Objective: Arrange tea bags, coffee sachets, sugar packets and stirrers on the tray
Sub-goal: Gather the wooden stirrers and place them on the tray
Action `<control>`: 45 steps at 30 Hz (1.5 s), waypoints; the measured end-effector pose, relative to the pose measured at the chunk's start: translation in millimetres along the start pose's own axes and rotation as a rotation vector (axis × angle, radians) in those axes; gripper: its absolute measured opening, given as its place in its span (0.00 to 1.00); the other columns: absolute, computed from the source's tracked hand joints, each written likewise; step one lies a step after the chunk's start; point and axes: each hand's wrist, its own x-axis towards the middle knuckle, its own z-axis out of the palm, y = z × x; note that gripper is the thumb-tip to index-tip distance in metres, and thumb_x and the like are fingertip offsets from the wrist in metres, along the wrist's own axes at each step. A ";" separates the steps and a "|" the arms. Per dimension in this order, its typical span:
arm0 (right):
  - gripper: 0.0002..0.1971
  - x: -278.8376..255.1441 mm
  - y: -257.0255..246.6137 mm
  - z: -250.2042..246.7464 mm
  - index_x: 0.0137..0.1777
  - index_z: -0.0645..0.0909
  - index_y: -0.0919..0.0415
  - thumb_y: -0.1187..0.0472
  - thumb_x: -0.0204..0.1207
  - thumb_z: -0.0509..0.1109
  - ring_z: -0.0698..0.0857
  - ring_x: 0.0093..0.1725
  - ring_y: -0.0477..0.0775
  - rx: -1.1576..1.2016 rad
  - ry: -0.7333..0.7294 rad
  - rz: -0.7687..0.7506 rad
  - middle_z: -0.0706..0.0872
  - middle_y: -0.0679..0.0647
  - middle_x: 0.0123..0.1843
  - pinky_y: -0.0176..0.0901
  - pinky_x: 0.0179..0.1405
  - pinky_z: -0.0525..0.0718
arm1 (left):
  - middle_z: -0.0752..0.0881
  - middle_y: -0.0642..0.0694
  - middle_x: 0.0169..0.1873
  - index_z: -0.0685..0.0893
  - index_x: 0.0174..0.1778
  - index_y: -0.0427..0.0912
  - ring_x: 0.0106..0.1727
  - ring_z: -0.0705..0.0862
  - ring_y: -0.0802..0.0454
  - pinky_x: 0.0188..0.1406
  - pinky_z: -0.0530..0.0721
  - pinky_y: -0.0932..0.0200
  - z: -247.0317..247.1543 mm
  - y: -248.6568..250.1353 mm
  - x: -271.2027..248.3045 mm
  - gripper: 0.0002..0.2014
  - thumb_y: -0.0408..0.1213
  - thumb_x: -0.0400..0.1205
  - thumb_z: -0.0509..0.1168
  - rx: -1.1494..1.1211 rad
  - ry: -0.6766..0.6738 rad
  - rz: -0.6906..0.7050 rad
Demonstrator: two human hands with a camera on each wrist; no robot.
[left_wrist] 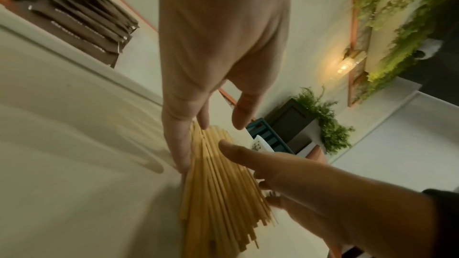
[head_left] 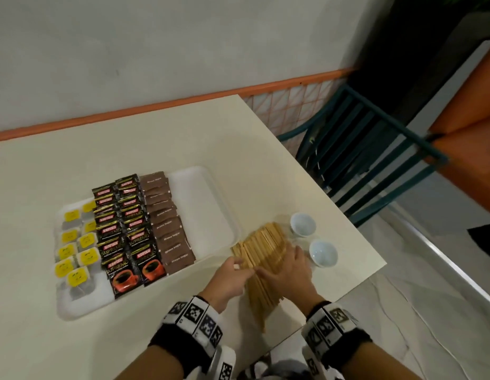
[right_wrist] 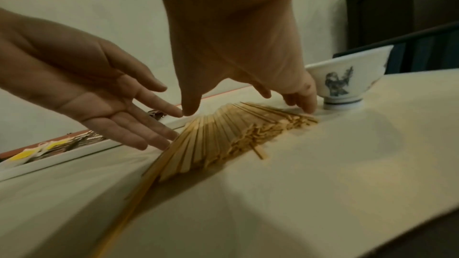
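- Lying fanned near desk's right edge, beside tray (head_left: 210, 204): pale wooden stirrers (head_left: 265, 242).
- Flanking them with straight fingers, gripping nothing: left hand (head_left: 232, 278), right hand (head_left: 290, 270).
- Reading "SUPREMO" on coffee sachets (head_left: 128, 229), "Brown Sugar" on sugar packets (head_left: 169, 220).

stirrers (head_left: 261, 250): pale matt wood | tray (head_left: 208, 215): smooth white plastic | cups (head_left: 302, 224): glossy ceramic

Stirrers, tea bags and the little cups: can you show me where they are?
stirrers (head_left: 261, 252), head view, middle of the pile
tea bags (head_left: 75, 252), head view, a yellow tag
little cups (head_left: 323, 253), head view, inside of the nearer cup
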 end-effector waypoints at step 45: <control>0.24 37.8 -3.6 -7.3 0.63 0.73 0.57 0.53 0.68 0.73 0.83 0.52 0.50 0.427 -0.257 -0.237 0.85 0.51 0.53 0.39 0.48 0.82 | 0.82 0.36 0.49 0.68 0.64 0.35 0.43 0.83 0.46 0.41 0.83 0.55 27.7 28.1 13.9 0.20 0.19 0.78 0.62 -0.344 0.142 0.073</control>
